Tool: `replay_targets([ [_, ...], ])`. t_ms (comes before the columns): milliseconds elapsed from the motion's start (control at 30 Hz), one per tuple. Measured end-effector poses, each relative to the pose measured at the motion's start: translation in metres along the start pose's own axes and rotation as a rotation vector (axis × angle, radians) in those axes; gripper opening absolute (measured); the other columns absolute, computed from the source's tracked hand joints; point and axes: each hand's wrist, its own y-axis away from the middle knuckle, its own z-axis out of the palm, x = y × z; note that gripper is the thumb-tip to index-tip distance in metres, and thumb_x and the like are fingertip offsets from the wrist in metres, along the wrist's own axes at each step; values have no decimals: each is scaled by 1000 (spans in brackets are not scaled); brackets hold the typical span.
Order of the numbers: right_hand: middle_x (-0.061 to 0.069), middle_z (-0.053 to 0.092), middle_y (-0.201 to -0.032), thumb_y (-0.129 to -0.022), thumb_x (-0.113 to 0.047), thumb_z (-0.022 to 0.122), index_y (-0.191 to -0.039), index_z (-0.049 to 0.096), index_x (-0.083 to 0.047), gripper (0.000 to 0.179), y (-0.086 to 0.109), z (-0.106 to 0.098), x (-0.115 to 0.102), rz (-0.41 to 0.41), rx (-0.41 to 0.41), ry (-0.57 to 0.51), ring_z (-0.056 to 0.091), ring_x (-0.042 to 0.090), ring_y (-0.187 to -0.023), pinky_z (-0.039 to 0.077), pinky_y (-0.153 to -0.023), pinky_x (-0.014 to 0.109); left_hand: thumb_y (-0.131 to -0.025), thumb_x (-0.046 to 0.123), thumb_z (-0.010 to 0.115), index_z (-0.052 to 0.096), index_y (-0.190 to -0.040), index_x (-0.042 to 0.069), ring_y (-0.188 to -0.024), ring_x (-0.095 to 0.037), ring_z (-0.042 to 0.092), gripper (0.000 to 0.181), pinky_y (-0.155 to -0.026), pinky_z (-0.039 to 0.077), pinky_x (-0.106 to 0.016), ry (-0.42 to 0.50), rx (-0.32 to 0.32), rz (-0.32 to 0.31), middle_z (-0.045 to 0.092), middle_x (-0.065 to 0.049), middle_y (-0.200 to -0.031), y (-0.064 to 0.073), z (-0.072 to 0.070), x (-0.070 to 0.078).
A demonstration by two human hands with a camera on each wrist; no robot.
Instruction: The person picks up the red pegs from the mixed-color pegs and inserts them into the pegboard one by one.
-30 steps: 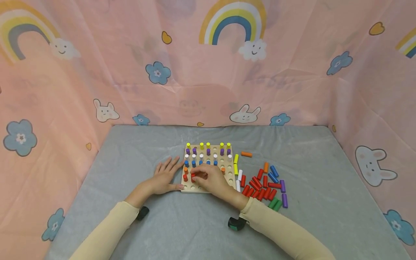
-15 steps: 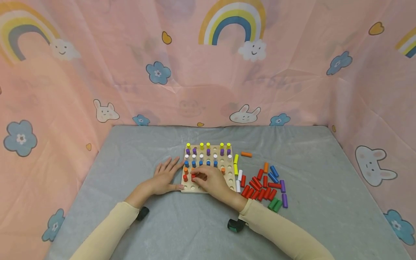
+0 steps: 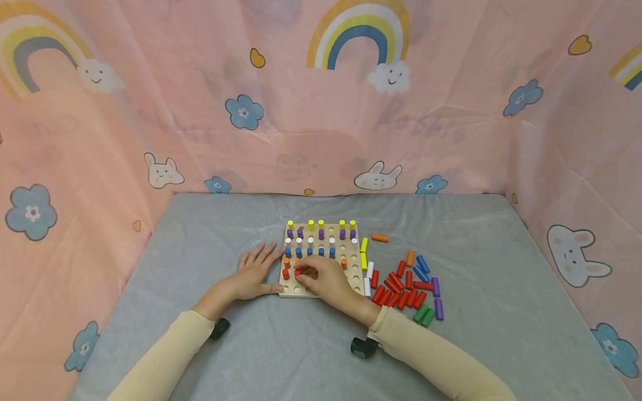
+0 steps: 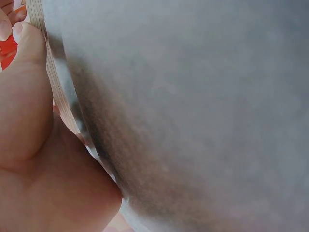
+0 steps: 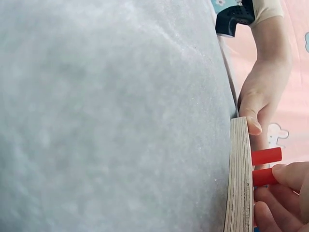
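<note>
Hardly anything has moved: the right hand [image 3: 327,278] still pinches the red peg [image 5: 263,177] upright at the board [image 5: 238,183], so it seems almost seated; left hand [image 3: 251,280] lies spread, touching board's edge.

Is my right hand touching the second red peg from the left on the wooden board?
Touching. The right wrist view shows it: the right hand meets the free end of that red peg, with no gap between.
</note>
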Motion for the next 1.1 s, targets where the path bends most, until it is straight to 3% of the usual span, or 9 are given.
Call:
replay_targets([
  [167, -1, 74, -99, -87, -16, 76, -104, 74, -12, 17, 0, 0, 0, 1, -7, 17, 69, 7, -84, 53, -71, 19, -87, 63, 61, 12, -161, 18, -154, -44, -3, 99, -117, 0, -69, 21, 0, 8, 3, -16, -168, -2, 2, -4],
  [367, -2, 74, -100, -88, -17, 75, -106, 74, -13, 18, 1, 0, 0, 11, -12, 16, 69, 6, -85, 53, -72, 19, -89, 56, 64, 14, -161, 17, -154, -44, -1, 96, -117, 2, -69, -2, -5, -1, 4, -16, -168, -2, 0, -1],
  [867, 1, 75, -101, -87, -11, 76, -106, 74, -11, 19, 2, -15, -2, -13, 21, -44, 69, 11, -84, 58, -73, 28, -89, 54, 65, 16, -160, 17, -154, -44, -1, 95, -117, 2, -70, -5, 1, -9, 4, -15, -168, -1, 1, 0],
  [1100, 1, 76, -97, -85, -11, 78, -104, 75, -10, 20, 5, -33, -1, 1, 57, -24, 71, 13, -82, 55, -67, 18, -88, 55, 65, 16, -160, 18, -154, -44, -1, 95, -117, 2, -70, -10, 1, -13, 4, -15, -168, -1, 1, 1],
])
